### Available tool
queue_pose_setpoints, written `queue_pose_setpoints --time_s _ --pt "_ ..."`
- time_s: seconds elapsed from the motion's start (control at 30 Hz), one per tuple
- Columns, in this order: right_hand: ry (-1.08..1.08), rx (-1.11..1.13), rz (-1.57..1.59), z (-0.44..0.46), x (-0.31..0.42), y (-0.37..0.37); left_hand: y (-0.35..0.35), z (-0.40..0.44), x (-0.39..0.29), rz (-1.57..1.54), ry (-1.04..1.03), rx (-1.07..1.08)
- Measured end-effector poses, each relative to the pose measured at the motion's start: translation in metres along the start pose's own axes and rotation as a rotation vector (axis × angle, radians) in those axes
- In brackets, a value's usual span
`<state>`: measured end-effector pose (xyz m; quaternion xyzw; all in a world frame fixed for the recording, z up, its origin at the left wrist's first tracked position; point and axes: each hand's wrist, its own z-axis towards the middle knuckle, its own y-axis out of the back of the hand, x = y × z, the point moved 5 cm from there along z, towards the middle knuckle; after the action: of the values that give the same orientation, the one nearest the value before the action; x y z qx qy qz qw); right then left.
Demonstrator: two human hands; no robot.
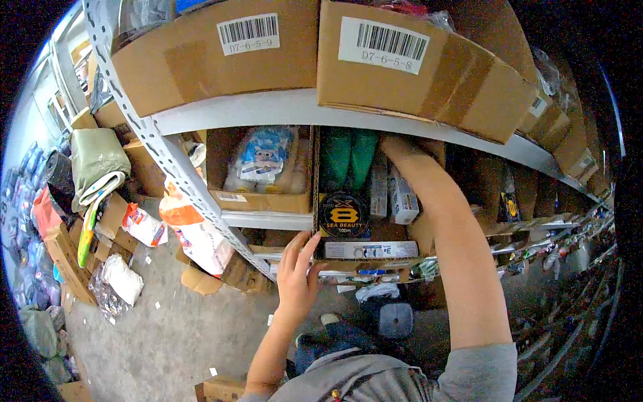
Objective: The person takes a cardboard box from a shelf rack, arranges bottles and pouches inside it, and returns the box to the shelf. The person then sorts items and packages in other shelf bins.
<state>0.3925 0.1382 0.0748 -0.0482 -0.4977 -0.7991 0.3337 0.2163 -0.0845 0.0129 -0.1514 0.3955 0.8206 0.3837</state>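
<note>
My left hand (298,278) is at the front left corner of an open cardboard box (423,234) on the shelf. Its fingers are stretched out against the corner, with the thumb apart. My right arm reaches deep into the same box, and my right hand (396,149) is at its back right. The fingers there are hidden in shadow. Inside the box stand a round black "Sea Beauty 100m" package (344,216), green items (351,157) behind it and white slim boxes (403,197) at the right.
A box with a blue-and-white package (264,157) stands to the left. Cardboard boxes with barcode labels (383,43) line the shelf above. A perforated white upright (157,144) rises at the left. Bags (194,228) and cartons lie on the floor; a grey stool (396,320) is below.
</note>
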Motion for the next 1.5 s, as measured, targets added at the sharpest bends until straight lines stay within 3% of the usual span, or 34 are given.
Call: queue_pose_setpoints --time_s 0.33,0.6,0.7,1.1,1.33,1.5 --pt "-0.107 0.095 0.038 -0.023 0.021 0.040 0.000 -0.002 0.002 0.011 0.028 0.010" --pt "-0.293 0.092 0.004 -0.038 0.038 0.063 0.002 0.001 0.001 0.029 0.002 0.002" --pt "-0.468 0.209 0.130 -0.051 0.022 0.054 0.003 0.001 0.001 0.015 0.014 0.010" --pt "-0.002 0.071 0.107 -0.002 0.004 0.036 -0.001 -0.001 0.000 -0.037 0.022 -0.003" --pt "0.121 0.023 0.111 0.019 -0.003 0.023 -0.003 -0.008 -0.003 0.104 -0.109 -0.034" --pt "0.172 0.001 0.128 0.021 -0.006 0.022 -0.007 -0.005 -0.005 0.084 -0.063 0.028"
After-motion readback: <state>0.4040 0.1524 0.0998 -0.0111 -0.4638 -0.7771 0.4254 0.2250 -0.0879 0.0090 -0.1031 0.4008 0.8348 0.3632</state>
